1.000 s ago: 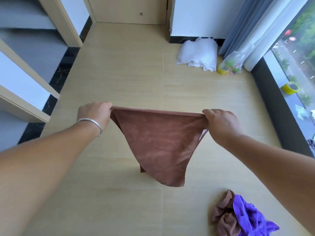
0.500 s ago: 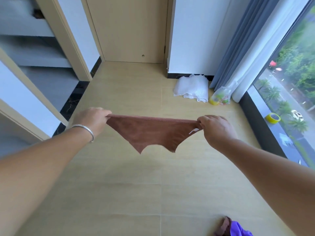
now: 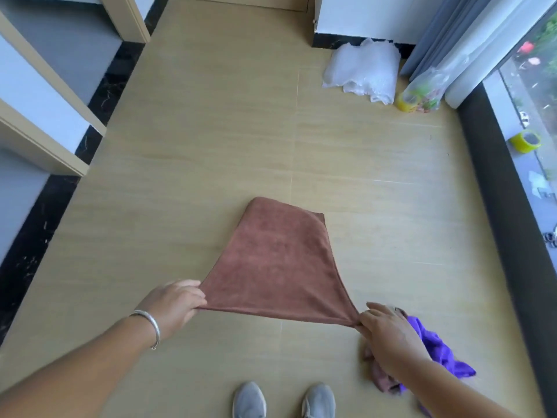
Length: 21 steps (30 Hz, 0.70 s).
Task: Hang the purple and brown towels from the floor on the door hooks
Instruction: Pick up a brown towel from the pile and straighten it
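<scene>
Two grey shoes [image 3: 283, 399] at the bottom edge, toes pointing forward, on the tan floor [image 3: 211, 146].

Left hand [image 3: 173, 303], silver bangle [image 3: 149, 325] on the wrist: fingers curled, pinching the near left corner of the brown towel [image 3: 277, 263].

Right hand [image 3: 388, 333]: thumb and fingers pinching the near right corner of the same towel. Its near hem runs taut between the two hands; the rest of the cloth spreads forward and away, far edge folded over. Whether the far part rests on the floor cannot be told.

Purple towel [image 3: 437, 348]: crumpled on the floor under and just right of the right hand, touching a second bunched brown cloth [image 3: 382, 378].

Open floor: bare boards ahead of the towel and to the left, bounded left by a black skirting strip [image 3: 39, 230] and pale wood-edged steps [image 3: 45, 146], right by a dark sill [image 3: 506, 221] under the window.

Yellow tape roll [image 3: 526, 141] on the window ledge.

Far right corner: white crumpled wrap [image 3: 363, 70], clear bag [image 3: 422, 92], curtains [image 3: 458, 40]. Door [image 3: 241, 0]: only its bottom edge shows.

Change from half a second ago: the view has tipped down, the door mostly gone from sight, shoes now showing; the hands are lower and the towel, then hanging below them, is now spread forward.
</scene>
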Available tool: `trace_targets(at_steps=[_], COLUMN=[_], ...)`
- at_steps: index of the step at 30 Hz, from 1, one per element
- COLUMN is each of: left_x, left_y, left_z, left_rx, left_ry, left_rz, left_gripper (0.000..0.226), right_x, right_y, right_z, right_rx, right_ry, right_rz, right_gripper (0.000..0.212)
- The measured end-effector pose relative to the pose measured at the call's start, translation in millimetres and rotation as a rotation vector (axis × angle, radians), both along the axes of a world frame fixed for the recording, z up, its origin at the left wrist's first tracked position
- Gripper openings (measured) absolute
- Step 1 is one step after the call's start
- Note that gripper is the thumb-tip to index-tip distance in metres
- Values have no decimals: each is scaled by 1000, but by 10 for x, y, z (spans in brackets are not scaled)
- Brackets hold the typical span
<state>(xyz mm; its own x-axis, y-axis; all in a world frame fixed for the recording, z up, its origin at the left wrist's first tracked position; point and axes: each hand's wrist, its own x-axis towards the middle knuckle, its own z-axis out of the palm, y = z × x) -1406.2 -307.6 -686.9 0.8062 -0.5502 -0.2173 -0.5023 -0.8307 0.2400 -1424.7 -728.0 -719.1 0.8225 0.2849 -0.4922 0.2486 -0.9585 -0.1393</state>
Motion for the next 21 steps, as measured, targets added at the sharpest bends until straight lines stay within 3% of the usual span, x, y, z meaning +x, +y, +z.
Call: trace_targets(at_steps=[7, 10, 13, 16, 21], left_x=[-747, -935, -1036, -873, -148], left_y=[-201, -201, -203, -291, -404], left_z=[-1100, -1575, -2084, -2485, -3267], left_rx=[-6, 15, -1, 5, -21], left_ry=[252, 374, 423, 476, 372], left_rz=[38, 195, 317, 501, 641], left_gripper=[46, 19, 21, 15, 10], right_x=[-722, -829, -812, -676, -103], right_y=[-74, -88, -83, -87, -138], right_z=[-840, -1167, -1520, -1952, -2777], right_rx=[-34, -66, -68, -66, -3], right_ry=[119, 130, 104, 84, -8], right_rz=[-13, -88, -191, -267, -430], right_gripper=[29, 29, 26, 27, 27])
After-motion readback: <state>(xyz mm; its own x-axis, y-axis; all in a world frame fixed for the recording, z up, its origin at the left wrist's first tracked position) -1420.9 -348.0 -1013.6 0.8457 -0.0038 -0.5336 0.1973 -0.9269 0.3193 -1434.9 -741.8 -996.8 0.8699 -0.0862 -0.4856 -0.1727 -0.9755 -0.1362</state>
